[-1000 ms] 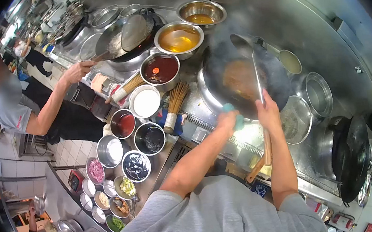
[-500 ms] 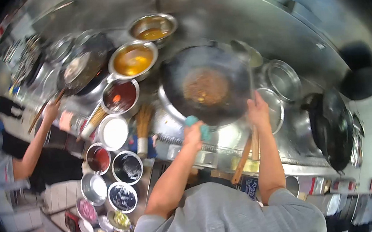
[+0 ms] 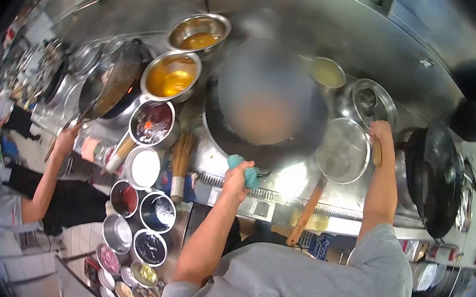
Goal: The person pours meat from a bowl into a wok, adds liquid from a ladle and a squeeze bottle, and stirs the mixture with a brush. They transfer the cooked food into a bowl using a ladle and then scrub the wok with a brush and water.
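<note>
My left hand (image 3: 235,179) is closed around a teal cloth (image 3: 251,177) at the near edge of the black wok (image 3: 310,129), where the handle is. Brownish food lies in the wok, but a grey blur hides most of it. At the right, my right hand (image 3: 380,131) grips the wooden handle of a ladle (image 3: 368,97). The ladle's bowl is over a round metal bowl (image 3: 387,105). Beside that hand, a round mesh strainer (image 3: 342,159) rests with its wooden handle pointing toward me.
Pots of yellow oil (image 3: 155,83) and dark red sauce (image 3: 148,126) stand left of the wok, near bamboo brushes (image 3: 181,159). Several seasoning containers (image 3: 157,211) line the left. Another person's arm (image 3: 48,180) reaches to a second wok (image 3: 88,95). A black wok (image 3: 438,178) stands at right.
My right hand has moved right with the ladle, from beside the wok to the metal bowl. My left hand stays at the wok, shifted slightly left. The other person's wok is tilted more.
</note>
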The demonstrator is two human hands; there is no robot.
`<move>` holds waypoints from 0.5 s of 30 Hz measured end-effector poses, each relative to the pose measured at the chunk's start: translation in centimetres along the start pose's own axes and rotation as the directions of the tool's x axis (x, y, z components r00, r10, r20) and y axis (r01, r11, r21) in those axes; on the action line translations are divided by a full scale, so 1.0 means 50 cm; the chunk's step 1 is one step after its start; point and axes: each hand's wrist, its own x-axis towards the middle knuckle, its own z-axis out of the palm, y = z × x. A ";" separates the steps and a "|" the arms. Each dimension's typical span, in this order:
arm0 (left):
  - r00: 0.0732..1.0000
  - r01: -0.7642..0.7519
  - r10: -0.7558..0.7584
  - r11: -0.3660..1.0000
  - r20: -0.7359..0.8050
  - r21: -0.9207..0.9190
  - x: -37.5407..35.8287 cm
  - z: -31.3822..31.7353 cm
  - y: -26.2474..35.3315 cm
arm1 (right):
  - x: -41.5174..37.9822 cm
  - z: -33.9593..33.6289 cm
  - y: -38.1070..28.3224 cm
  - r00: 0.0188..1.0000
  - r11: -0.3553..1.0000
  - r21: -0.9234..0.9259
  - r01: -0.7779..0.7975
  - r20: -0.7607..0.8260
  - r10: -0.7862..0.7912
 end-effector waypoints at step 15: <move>0.997 0.026 -0.013 0.985 0.073 -0.169 -0.018 0.007 0.005 | -0.389 0.501 -0.282 0.590 0.389 -0.501 0.773 0.343 -0.731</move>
